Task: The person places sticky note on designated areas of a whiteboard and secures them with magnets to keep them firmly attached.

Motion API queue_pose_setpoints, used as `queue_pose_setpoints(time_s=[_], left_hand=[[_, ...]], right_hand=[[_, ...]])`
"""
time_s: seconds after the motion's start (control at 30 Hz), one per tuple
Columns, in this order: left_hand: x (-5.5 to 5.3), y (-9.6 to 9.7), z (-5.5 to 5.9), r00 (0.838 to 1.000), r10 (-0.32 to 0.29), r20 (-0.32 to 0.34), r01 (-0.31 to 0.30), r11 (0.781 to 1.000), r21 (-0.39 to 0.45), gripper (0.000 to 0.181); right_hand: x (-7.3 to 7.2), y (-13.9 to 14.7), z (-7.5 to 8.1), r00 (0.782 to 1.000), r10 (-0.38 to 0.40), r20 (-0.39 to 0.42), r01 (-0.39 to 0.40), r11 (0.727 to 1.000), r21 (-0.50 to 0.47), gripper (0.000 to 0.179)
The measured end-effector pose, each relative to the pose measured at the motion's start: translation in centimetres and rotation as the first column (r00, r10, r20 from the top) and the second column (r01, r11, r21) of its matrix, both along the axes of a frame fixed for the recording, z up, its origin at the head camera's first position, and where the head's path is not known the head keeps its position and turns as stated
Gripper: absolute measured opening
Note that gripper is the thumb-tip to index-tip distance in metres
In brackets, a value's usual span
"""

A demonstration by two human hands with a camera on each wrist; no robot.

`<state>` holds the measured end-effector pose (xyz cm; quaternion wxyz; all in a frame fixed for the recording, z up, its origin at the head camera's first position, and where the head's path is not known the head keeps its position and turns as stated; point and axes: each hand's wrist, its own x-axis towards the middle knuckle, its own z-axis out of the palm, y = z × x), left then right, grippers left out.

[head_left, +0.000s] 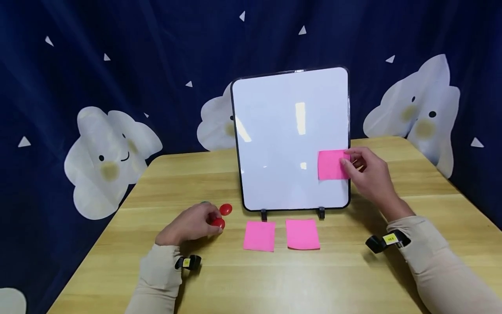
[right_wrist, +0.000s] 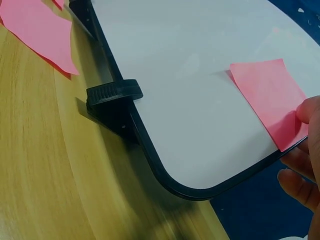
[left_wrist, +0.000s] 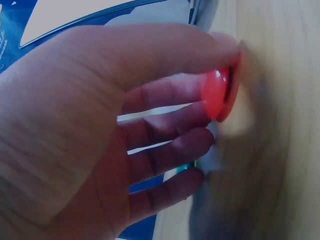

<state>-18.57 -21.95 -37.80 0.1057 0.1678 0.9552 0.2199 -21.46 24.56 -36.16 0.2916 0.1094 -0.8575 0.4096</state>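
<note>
My left hand [head_left: 192, 223] is low over the table at the left, pinching a red round magnet [left_wrist: 215, 95] between thumb and fingers. Just beyond it lies another red magnet [head_left: 225, 209], and a green one [left_wrist: 184, 168] shows partly behind the fingers. At the right edge of the whiteboard [head_left: 282, 131], my right hand [head_left: 370, 174] pinches a pink sticky note [head_left: 331, 165] held flat against the board. Its thumb [right_wrist: 306, 111] presses the note's front, with fingers around the board's edge. Two more pink notes, left [head_left: 259, 236] and right [head_left: 303, 234], lie before the board.
The whiteboard stands upright on black feet [head_left: 321, 213] on a wooden table [head_left: 251, 283]. Behind hangs a dark blue curtain [head_left: 172, 43] with clouds and small white triangles.
</note>
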Motion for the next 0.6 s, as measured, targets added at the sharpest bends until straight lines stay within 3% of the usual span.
queue_pose_setpoints(time_s=[0.27, 0.6], left_hand=[[-0.2, -0.3, -0.3, 1.000, 0.012, -0.016, -0.010, 0.995, 0.104, 0.024], [-0.3, 0.3, -1.2, 0.993, 0.031, -0.115, -0.009, 0.982, 0.188, 0.025]], right_hand=[[0.1, 0.2, -0.1, 0.999, 0.011, -0.045, -0.012, 1.000, -0.013, 0.028], [0.2, 0.3, -0.4, 1.000, 0.020, -0.012, -0.020, 1.000, 0.001, 0.028]])
